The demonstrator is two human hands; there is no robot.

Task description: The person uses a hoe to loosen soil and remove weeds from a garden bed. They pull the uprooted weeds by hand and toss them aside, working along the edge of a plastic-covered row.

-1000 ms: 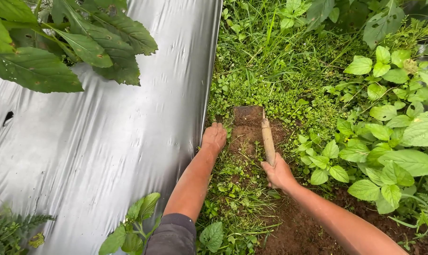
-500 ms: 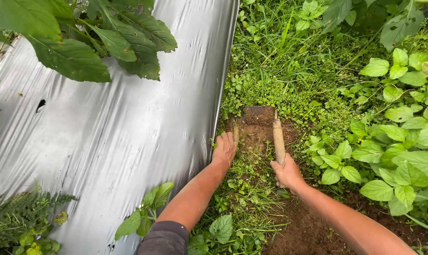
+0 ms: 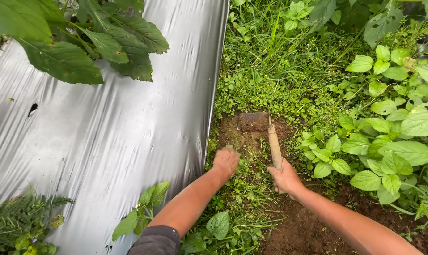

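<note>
My right hand (image 3: 285, 178) grips the wooden handle of a short hoe (image 3: 274, 144). Its rusty flat blade (image 3: 253, 121) lies on a patch of scraped brown soil (image 3: 233, 132) among low weeds. My left hand (image 3: 225, 161) is a blurred, closed fist just left of the handle, over loose cut weeds, and whether it holds any of them cannot be made out. Both forearms reach in from the bottom of the view.
A wide sheet of silver plastic mulch (image 3: 105, 137) covers the ground on the left, its edge running beside the scraped patch. Large-leaved plants (image 3: 86, 42) overhang it. Dense grass (image 3: 280, 61) lies ahead, leafy green plants (image 3: 393, 137) stand on the right, bare soil (image 3: 308, 231) below.
My left hand has pulled back from the soil patch toward me and closed into a fist. The hoe and my right hand have stayed nearly in place.
</note>
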